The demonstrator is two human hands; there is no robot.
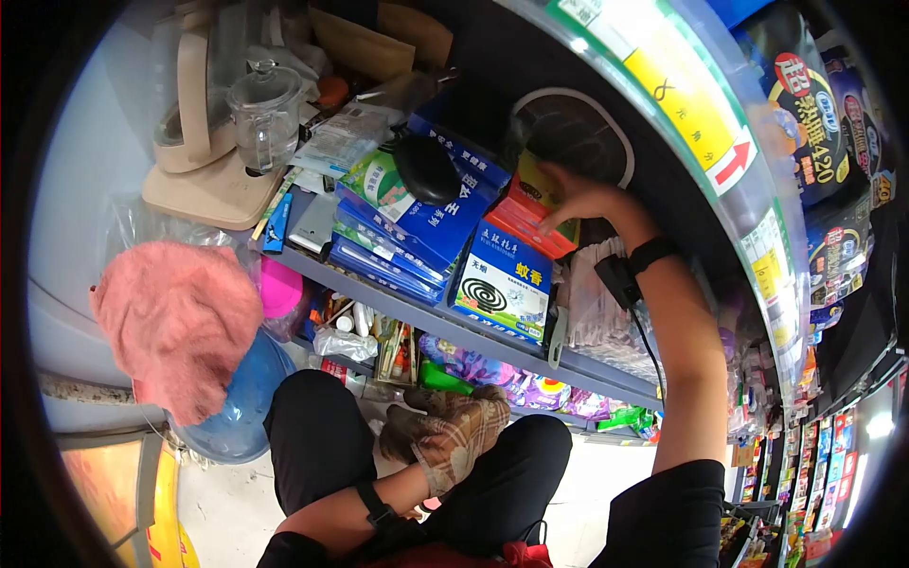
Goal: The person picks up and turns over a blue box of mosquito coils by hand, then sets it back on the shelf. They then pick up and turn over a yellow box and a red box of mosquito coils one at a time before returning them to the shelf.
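On the shelf, my right hand (pixel 592 201) reaches over a red and yellow box (pixel 532 216), its thumb and fingers closed on the near end. In front of that box stands a blue and white mosquito-coil box (pixel 504 281). Left of it lies a stack of blue boxes (pixel 402 222) with a black rounded object (pixel 424 170) on top. Low between my knees, a brown plaid cloth (pixel 466 440) covers my left hand, so its fingers are hidden. The cloth is bunched up at the end of my left forearm.
A pink towel (pixel 180 322) hangs over a blue tub (pixel 241 402) on the left. A glass jug (pixel 265 118) stands on a beige base (pixel 204 194). Purple packets (pixel 488 364) fill the lower shelf. A curved price-label strip (pixel 682 104) overhangs my right arm.
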